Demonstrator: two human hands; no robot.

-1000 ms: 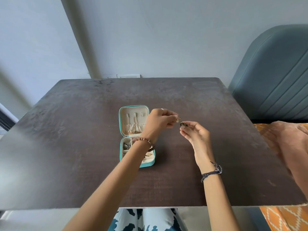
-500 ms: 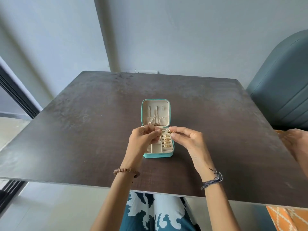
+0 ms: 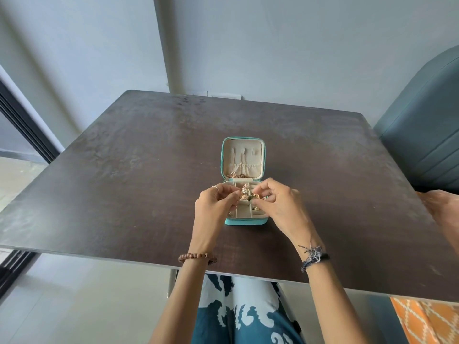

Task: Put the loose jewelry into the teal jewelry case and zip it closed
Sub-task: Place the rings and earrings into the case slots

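Both hands over the open case [image 3: 244, 220] mid-table [image 3: 124, 194]. Left hand [image 3: 213, 209] and right hand [image 3: 283, 207] each pinch a small gold piece [image 3: 248, 196] between them; its shape is unclear. Fingers hide the middle compartments; lid pocket contents are indistinct.

One open teal case [image 3: 244, 220], two hands, perhaps several gold pieces [image 3: 245, 188], one table [image 3: 124, 170]

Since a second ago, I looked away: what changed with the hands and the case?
Both hands, left hand and right hand, carried the small gold piece from right of the teal case to above its tray, both pinching it throughout. The case stays open on the table.
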